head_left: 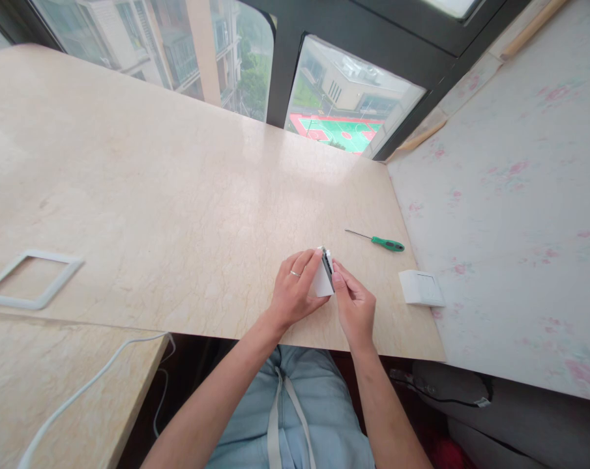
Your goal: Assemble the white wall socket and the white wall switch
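Note:
Between both hands, just above the stone ledge, is a small white wall switch module [323, 283] with a dark inner part along its edge. My left hand [297, 283], a ring on one finger, grips its left side and underside. Thumb and fingers of my right hand [357, 303] pinch its right edge; the fingertips partly hide it. Beyond my right hand lies a screwdriver [386, 244] with a green and black handle, its shaft pointing left.
The beige stone ledge [177, 215] runs along the window. A white square frame [55, 286] lies at the far left. Right, a white switch box [422, 288] sits against the flowered wall [500, 260]. A white cable [79, 391] crosses the lower left surface.

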Demonstrator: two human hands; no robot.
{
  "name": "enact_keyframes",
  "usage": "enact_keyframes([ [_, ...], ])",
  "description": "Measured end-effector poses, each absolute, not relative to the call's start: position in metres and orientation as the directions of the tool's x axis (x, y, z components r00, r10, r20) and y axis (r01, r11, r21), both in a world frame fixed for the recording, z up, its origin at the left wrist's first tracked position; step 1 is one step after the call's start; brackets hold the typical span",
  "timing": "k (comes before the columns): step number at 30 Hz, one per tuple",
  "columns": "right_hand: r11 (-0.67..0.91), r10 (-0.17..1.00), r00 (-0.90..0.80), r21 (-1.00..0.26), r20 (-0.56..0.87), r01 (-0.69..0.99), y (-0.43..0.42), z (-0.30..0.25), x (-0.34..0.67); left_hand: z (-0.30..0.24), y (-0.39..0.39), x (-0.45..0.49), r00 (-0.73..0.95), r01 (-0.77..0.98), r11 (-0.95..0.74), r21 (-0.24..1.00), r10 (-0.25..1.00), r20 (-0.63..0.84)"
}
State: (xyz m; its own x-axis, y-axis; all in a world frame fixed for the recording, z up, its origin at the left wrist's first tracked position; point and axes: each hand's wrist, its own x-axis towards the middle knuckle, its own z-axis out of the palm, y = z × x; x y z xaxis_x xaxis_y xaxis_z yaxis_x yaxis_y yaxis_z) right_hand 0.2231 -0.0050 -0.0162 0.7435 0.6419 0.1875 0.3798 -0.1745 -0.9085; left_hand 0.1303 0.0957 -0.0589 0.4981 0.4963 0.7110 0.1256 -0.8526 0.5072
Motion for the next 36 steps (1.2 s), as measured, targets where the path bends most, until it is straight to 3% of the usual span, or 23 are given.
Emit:
enact_keyframes([
  [11, -0.147, 0.798, 0.542, -0.786, 0.265, 0.601, -0.01, -0.014, 0.225, -0.059, 0.096, 0.128, 0.449, 0.119, -0.797, 0.592, 0.575, 0.684],
  [20, -0.165, 0.838, 0.444, -0.628, 0.317, 0.76, -0.004, -0.014, 0.213, -0.064, 0.097, 0.126, 0.45, 0.13, -0.754, 0.643, 0.623, 0.64],
  [30, -0.163, 0.892, 0.334, -0.473, 0.305, 0.866, -0.007, -0.023, 0.221, -0.065, 0.1, 0.125, 0.588, 0.144, -0.52, 0.842, 0.73, 0.35],
  [36, -0.091, 0.909, 0.246, -0.417, 0.336, 0.904, -0.023, -0.031, 0.24, -0.071, 0.101, 0.126, 0.66, 0.197, -0.523, 0.829, 0.696, 0.282],
])
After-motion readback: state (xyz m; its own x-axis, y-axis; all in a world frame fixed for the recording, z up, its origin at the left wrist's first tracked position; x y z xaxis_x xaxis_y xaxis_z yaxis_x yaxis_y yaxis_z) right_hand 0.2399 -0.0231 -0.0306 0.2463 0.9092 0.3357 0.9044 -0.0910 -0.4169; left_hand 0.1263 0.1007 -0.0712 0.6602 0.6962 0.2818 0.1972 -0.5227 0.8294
